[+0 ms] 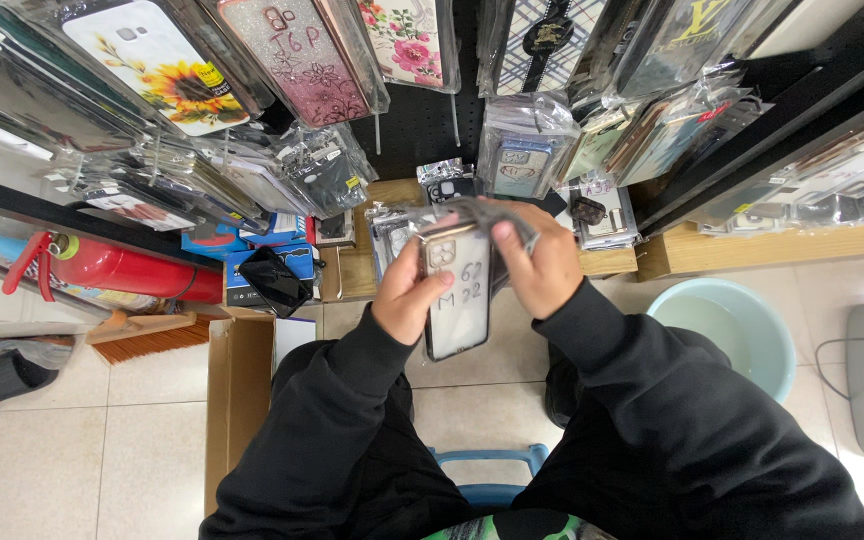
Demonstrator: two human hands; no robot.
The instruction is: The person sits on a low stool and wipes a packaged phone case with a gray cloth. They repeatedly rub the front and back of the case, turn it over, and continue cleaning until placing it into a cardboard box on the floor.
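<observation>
We held a clear phone case (pixel 458 292) in its thin plastic sleeve (pixel 472 215) in front of us, above our knees, between both hands. Our left hand (pixel 407 300) was closed on the left long edge of the case, with the thumb on the front and the fingers behind it. Our right hand (pixel 542 265) was closed on the upper right part, where the thumb pressed the loose top of the sleeve against the case. So the case lay between the two grips, upright and a little tilted, with its lower half free and unsupported below the hands.

In our judgement, the main danger was that the case could slip down out of the sleeve. The plastic looked smooth, and the right hand seemed to hold more of the sleeve than of the case itself. If the left hand loosened, the case could fall on the tiled floor (pixel 142 430).

A second danger was the crowded display. Many packed cases (pixel 522 150) hung on hooks just above and behind our hands, and a careless lift could knock one off. The open cardboard box (pixel 237 385) stood near our left knee, and the pale green basin (pixel 732 335) was at our right.
</observation>
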